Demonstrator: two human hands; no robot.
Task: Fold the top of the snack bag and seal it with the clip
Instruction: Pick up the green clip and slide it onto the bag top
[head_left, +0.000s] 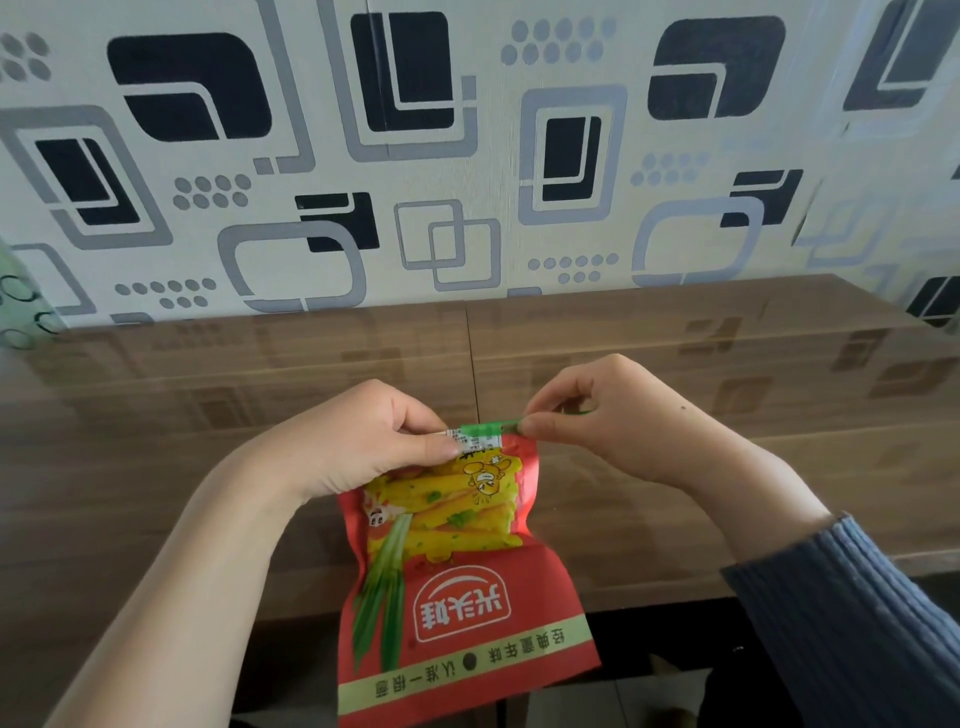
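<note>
A red and yellow snack bag lies on the wooden table, its lower end hanging over the near edge. Its far end is folded into a narrow strip. My left hand pinches that folded strip at its left side. A green clip sits along the fold, and my right hand pinches the clip's right end between thumb and fingers. Part of the clip is hidden by my fingers.
A wall with grey and black patterned paper rises behind the table. A green object shows at the far left edge. A seam runs across the tabletop behind the bag. My right arm wears a blue ribbed sleeve.
</note>
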